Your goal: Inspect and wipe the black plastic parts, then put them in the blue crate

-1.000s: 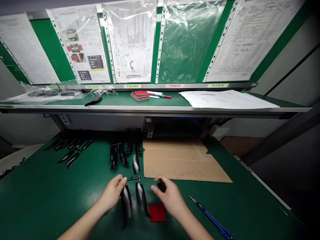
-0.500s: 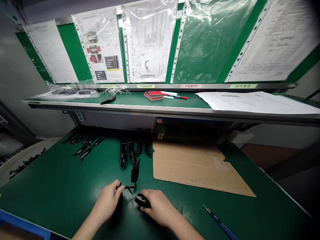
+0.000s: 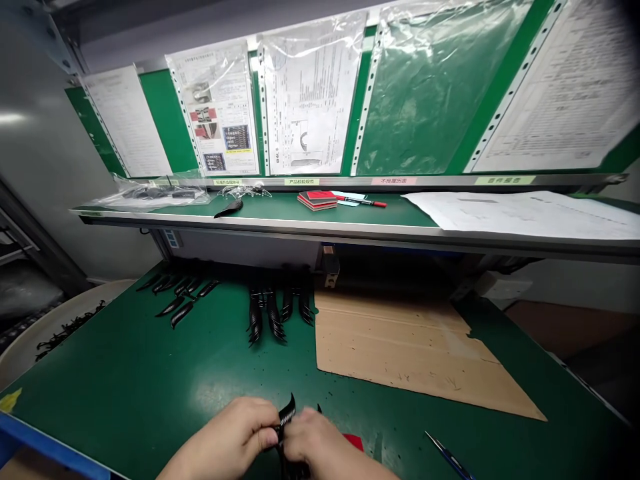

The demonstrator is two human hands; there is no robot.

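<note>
My left hand point(image 3: 245, 430) is closed, thumb and forefinger pinching a glossy black curved plastic piece point(image 3: 287, 415) whose pointed tip sticks up above the fingers. Pressed close beside it is my right hand point(image 3: 315, 437), fingers curled in on the same black piece. More black plastic shows below the fingers, partly cut off by the lower edge. A small dark tip point(image 3: 319, 407) rises behind my right hand; what it belongs to is hidden. Something red point(image 3: 354, 441) peeks out past the right wrist, mostly covered.
Rows of black curved pieces point(image 3: 265, 313) lie at the back of the green table point(image 3: 150, 387), with more at back left point(image 3: 183, 300). A cardboard sheet point(image 3: 395, 347) lies right of centre. A blue pen-like tool point(image 3: 447, 455) is front right. A shelf point(image 3: 270, 212) overhangs the back.
My hands, apart before, have come together lower in the view. The upright blade on thin black sticks by my left hand no longer shows. Something red has appeared. The camera has shifted slightly.
</note>
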